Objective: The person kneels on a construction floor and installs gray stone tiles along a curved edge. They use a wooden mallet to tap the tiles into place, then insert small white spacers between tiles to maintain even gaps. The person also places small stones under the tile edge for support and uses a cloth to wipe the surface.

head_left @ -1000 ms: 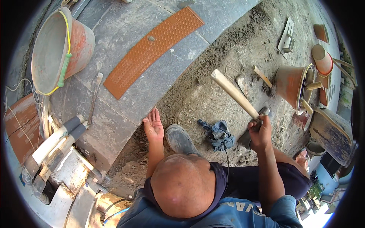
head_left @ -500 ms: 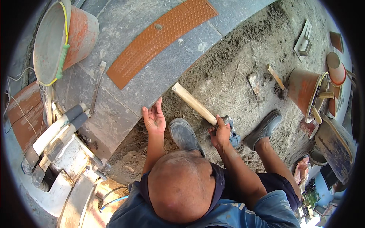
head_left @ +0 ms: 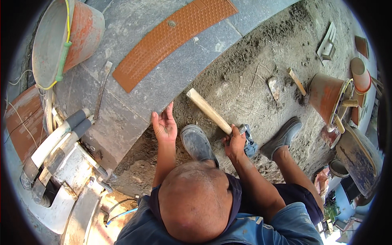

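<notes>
My left hand (head_left: 165, 125) is palm up with its fingers apart, holding nothing; its fingertips meet the edge of the grey stone slab (head_left: 163, 87). Closer to my right knee, my right hand (head_left: 236, 143) is closed around a hammer (head_left: 208, 111) near its head. The pale wooden handle points up and left over the sandy bed, and a dark bluish wrap or rag (head_left: 250, 143) partly hides the metal head. On the slab lies a long orange-brown textured strip (head_left: 163, 49), with a thin flat-ended bar (head_left: 103, 87) to its left.
A large bucket (head_left: 87, 34) stands at the upper left, above long-handled tools (head_left: 61, 139). On the sand (head_left: 245, 81) lie a trowel blade (head_left: 273, 89), a wooden stick (head_left: 297, 81) and a metal float (head_left: 326, 45). Another bucket (head_left: 324, 96) stands at the right.
Both hands stay almost where they were, with the hammer held in the same grip. The whole view has shifted very slightly.
</notes>
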Demonstrator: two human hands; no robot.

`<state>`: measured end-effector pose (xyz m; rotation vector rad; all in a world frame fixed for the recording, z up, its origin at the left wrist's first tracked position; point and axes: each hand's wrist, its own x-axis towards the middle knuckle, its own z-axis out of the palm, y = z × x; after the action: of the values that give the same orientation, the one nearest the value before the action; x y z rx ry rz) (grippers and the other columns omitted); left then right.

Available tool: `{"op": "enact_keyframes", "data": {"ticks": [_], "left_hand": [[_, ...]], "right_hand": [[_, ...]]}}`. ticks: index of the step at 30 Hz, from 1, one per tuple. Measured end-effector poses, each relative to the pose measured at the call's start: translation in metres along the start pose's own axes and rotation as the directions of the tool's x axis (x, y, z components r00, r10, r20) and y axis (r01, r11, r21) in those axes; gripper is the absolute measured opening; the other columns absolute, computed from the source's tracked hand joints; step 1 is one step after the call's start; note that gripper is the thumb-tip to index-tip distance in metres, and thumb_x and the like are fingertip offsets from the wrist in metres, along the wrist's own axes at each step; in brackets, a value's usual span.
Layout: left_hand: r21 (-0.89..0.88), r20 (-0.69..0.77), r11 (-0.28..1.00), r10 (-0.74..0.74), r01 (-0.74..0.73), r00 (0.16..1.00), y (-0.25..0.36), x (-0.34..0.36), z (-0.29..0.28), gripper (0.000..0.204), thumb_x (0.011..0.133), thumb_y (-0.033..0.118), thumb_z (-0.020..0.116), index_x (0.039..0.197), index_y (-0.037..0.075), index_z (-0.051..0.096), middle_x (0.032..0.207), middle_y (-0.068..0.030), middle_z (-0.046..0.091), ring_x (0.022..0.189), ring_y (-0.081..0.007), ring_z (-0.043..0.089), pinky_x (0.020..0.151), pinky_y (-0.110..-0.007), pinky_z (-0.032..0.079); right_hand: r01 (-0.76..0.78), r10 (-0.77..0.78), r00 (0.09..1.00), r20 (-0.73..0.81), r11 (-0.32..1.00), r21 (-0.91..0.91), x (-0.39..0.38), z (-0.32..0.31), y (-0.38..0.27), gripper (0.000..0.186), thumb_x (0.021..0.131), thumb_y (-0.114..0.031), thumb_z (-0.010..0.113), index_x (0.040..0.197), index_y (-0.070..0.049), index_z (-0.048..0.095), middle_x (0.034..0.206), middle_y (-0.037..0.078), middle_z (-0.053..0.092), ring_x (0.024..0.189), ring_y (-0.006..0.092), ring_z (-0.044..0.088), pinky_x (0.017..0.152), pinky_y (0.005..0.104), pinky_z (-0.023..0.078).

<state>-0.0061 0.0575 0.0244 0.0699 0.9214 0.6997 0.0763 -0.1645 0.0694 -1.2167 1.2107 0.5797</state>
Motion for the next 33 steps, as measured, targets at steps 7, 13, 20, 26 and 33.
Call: {"op": "enact_keyframes", "data": {"ticks": [7, 13, 20, 26, 33], "left_hand": [[-0.001, 0.017, 1.000, -0.010, 0.010, 1.000, -0.005, -0.002, 0.005, 0.078, 0.080, 0.019, 0.068, 0.128, -0.019, 0.019, 0.138, -0.0263, 0.027, 0.130, -0.0400, 0.027, 0.100, -0.034, 0.045], [-0.025, 0.026, 0.999, -0.024, 0.024, 0.999, -0.003, 0.001, 0.004, 0.082, 0.079, 0.019, 0.068, 0.130, -0.018, 0.014, 0.139, -0.0261, 0.025, 0.131, -0.0394, 0.026, 0.099, -0.034, 0.046], [-0.053, 0.023, 0.995, -0.087, 0.088, 0.996, -0.002, -0.001, 0.009, 0.078, 0.080, 0.022, 0.068, 0.128, -0.018, 0.020, 0.137, -0.0271, 0.028, 0.129, -0.0387, 0.029, 0.101, -0.035, 0.044], [-0.123, 0.032, 0.985, -0.119, 0.122, 0.992, 0.001, -0.001, 0.009, 0.085, 0.079, 0.016, 0.069, 0.134, -0.014, 0.010, 0.143, -0.0257, 0.015, 0.133, -0.0403, 0.019, 0.100, -0.039, 0.045], [-0.197, 0.055, 0.966, -0.158, 0.166, 0.986, 0.000, 0.000, 0.007, 0.085, 0.080, 0.015, 0.067, 0.135, -0.014, 0.009, 0.144, -0.0272, 0.013, 0.133, -0.0386, 0.019, 0.101, -0.037, 0.044]], "right_hand": [[0.015, -0.015, 1.000, -0.001, 0.998, -0.062, 0.010, 0.006, 0.005, 0.022, 0.083, -0.017, 0.062, 0.089, -0.012, 0.042, 0.070, 0.002, 0.048, 0.047, 0.0142, 0.044, 0.040, 0.0296, 0.037], [0.006, -0.007, 1.000, -0.010, 0.999, -0.053, 0.013, 0.014, 0.000, 0.020, 0.083, -0.020, 0.062, 0.084, -0.016, 0.042, 0.068, 0.001, 0.046, 0.050, 0.0132, 0.042, 0.043, 0.0292, 0.036], [0.046, -0.044, 0.998, -0.040, 0.999, 0.030, 0.019, 0.008, -0.017, 0.020, 0.083, -0.019, 0.061, 0.086, -0.015, 0.041, 0.066, 0.001, 0.046, 0.048, 0.0118, 0.041, 0.043, 0.0284, 0.037], [0.062, -0.061, 0.998, -0.030, 0.998, 0.028, 0.021, 0.014, -0.018, 0.022, 0.084, -0.018, 0.061, 0.089, -0.012, 0.040, 0.063, 0.001, 0.046, 0.046, 0.0111, 0.041, 0.041, 0.0279, 0.037], [0.056, -0.056, 0.998, -0.013, 0.997, 0.058, 0.023, 0.011, -0.020, 0.022, 0.084, -0.015, 0.060, 0.089, -0.011, 0.040, 0.066, 0.002, 0.046, 0.046, 0.0117, 0.042, 0.039, 0.0282, 0.036]]}}
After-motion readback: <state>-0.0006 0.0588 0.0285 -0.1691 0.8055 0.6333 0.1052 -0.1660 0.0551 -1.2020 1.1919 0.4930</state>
